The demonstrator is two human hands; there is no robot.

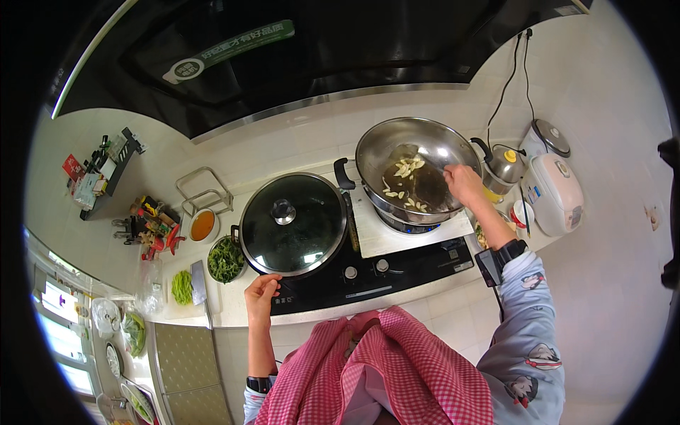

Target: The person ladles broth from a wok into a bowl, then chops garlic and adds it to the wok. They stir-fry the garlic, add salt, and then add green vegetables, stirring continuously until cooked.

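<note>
My right hand hangs over the right side of a steel wok, fingers curled down; whether anything is in them is hidden. Pale slices that look like garlic lie in dark oil in the wok. Under the wok is a round cooker with blue lights, set on a white board. My left hand is beside the front rim of a large pan with a dark glass lid. Its fingers are curled together, with nothing visible in them.
Left of the pan are a bowl of leafy greens, a bowl of orange liquid, and a cleaver beside chopped greens. At right stand a steel-topped kettle and a rice cooker. A range hood overhangs the stove.
</note>
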